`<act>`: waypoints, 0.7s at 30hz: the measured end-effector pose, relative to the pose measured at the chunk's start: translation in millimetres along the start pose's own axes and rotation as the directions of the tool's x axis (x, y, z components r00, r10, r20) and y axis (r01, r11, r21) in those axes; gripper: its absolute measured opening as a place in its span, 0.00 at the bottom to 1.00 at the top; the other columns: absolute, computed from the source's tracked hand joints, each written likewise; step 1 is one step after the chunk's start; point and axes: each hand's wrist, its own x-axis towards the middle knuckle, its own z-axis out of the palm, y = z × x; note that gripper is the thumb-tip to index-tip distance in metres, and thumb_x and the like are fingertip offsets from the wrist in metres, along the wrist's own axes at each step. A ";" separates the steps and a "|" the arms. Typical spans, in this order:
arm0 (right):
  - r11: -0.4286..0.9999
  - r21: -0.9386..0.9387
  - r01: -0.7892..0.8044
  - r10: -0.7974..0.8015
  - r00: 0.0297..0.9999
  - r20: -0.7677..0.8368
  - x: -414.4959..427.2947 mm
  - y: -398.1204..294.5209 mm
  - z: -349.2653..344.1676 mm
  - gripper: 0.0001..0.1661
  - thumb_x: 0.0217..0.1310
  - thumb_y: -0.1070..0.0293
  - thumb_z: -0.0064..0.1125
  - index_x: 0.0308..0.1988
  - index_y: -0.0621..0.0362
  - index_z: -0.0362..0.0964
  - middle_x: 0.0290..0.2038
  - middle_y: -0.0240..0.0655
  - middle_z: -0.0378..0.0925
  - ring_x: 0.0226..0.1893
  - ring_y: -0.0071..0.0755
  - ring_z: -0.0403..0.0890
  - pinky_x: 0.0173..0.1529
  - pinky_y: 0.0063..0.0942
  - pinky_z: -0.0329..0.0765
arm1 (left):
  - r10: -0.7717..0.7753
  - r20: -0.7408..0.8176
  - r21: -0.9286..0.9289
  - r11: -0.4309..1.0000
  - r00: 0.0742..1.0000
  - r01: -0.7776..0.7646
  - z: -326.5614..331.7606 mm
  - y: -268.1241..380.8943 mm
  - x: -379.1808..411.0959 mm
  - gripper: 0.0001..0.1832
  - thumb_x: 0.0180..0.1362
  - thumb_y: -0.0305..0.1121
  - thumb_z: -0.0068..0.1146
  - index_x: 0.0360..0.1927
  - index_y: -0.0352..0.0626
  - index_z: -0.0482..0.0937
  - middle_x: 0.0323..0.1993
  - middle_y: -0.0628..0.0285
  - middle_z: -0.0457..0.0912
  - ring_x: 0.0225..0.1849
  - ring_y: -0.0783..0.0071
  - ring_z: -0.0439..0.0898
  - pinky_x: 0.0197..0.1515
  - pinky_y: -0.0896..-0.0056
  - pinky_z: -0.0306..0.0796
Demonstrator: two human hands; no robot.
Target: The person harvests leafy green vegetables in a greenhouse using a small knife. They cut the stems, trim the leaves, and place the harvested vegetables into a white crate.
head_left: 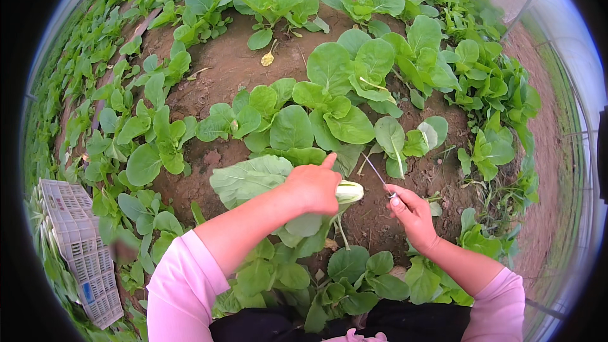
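My left hand is closed around a cut head of leafy greens, its index finger stretched out. The pale cut stem end points right, towards my other hand, and a broad leaf spreads out to the left. My right hand grips the handle end of a thin-bladed knife, whose narrow blade points up and left, beside the leaves of a growing plant. The blade is apart from the cut stem. Most of the knife's handle is hidden in my fingers.
Rows of leafy green plants grow in brown soil all around. A white plastic crate holding greens stands at the lower left. A metal hoop and plastic sheeting of a greenhouse are at the right. One yellowed leaf lies on the soil.
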 end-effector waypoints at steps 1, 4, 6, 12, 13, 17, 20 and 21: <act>0.999 -0.020 0.025 -0.025 0.999 0.031 4.1 8.8 4.4 0.19 0.61 0.64 0.55 0.50 0.61 0.71 0.29 0.26 0.67 0.28 0.17 0.64 0.34 0.17 0.65 | -0.087 -0.001 0.168 0.982 0.996 0.086 0.7 -9.2 1.7 0.32 0.40 0.37 0.57 0.55 0.50 0.71 0.67 0.41 0.50 0.44 0.56 0.80 0.47 0.63 0.71; 0.955 -0.293 0.053 -0.011 0.990 0.144 14.3 18.4 25.1 0.19 0.59 0.63 0.56 0.51 0.51 0.72 0.31 0.34 0.72 0.28 0.26 0.72 0.37 0.24 0.70 | -0.243 0.013 0.377 0.900 0.970 0.220 12.3 -41.8 -15.2 0.31 0.41 0.36 0.55 0.55 0.52 0.70 0.68 0.39 0.47 0.41 0.59 0.81 0.44 0.62 0.71; 0.955 -0.286 0.076 -0.028 0.985 0.170 21.9 31.5 49.9 0.19 0.60 0.64 0.56 0.52 0.52 0.72 0.31 0.33 0.73 0.30 0.22 0.70 0.38 0.22 0.70 | -0.295 0.033 0.428 0.868 0.955 0.253 36.6 -65.7 -30.6 0.31 0.40 0.36 0.57 0.55 0.53 0.70 0.67 0.39 0.49 0.37 0.58 0.82 0.43 0.63 0.70; 0.935 -0.351 -0.052 0.118 0.978 0.171 51.0 44.4 121.6 0.19 0.62 0.56 0.49 0.53 0.38 0.71 0.32 0.38 0.78 0.34 0.38 0.79 0.41 0.31 0.73 | -0.271 -0.076 0.348 0.895 0.960 0.280 75.1 -81.4 -56.7 0.33 0.37 0.36 0.59 0.54 0.53 0.70 0.66 0.40 0.53 0.38 0.59 0.80 0.44 0.63 0.69; 0.939 -0.340 -0.059 0.110 0.985 0.132 53.7 49.4 128.6 0.19 0.62 0.56 0.49 0.53 0.38 0.70 0.33 0.38 0.78 0.34 0.39 0.79 0.41 0.32 0.73 | -0.272 -0.079 0.349 0.894 0.959 0.282 76.6 -81.0 -56.9 0.33 0.37 0.36 0.59 0.54 0.53 0.70 0.66 0.41 0.53 0.38 0.60 0.80 0.44 0.63 0.69; 0.970 -0.215 -0.114 0.127 0.991 0.049 64.1 93.1 143.6 0.19 0.63 0.58 0.48 0.54 0.43 0.70 0.39 0.40 0.79 0.39 0.43 0.79 0.43 0.34 0.73 | -0.261 -0.072 0.315 0.910 0.963 0.270 80.0 -82.3 -56.4 0.34 0.36 0.35 0.59 0.54 0.52 0.69 0.65 0.41 0.54 0.37 0.60 0.80 0.45 0.63 0.68; 0.970 -0.045 -0.238 0.241 0.966 0.091 65.1 102.2 140.0 0.20 0.64 0.61 0.49 0.56 0.47 0.69 0.33 0.37 0.76 0.31 0.34 0.75 0.35 0.28 0.70 | -0.263 -0.090 0.297 0.913 0.960 0.278 81.8 -83.5 -52.8 0.34 0.37 0.34 0.59 0.54 0.51 0.69 0.65 0.42 0.55 0.37 0.60 0.80 0.45 0.63 0.68; 0.957 0.039 -0.288 0.283 0.953 0.108 64.6 94.8 138.8 0.21 0.65 0.61 0.49 0.57 0.48 0.68 0.28 0.32 0.73 0.24 0.25 0.71 0.27 0.22 0.68 | -0.265 -0.096 0.296 0.913 0.959 0.282 81.0 -83.5 -52.1 0.33 0.37 0.34 0.59 0.54 0.50 0.69 0.65 0.43 0.55 0.37 0.60 0.80 0.45 0.63 0.68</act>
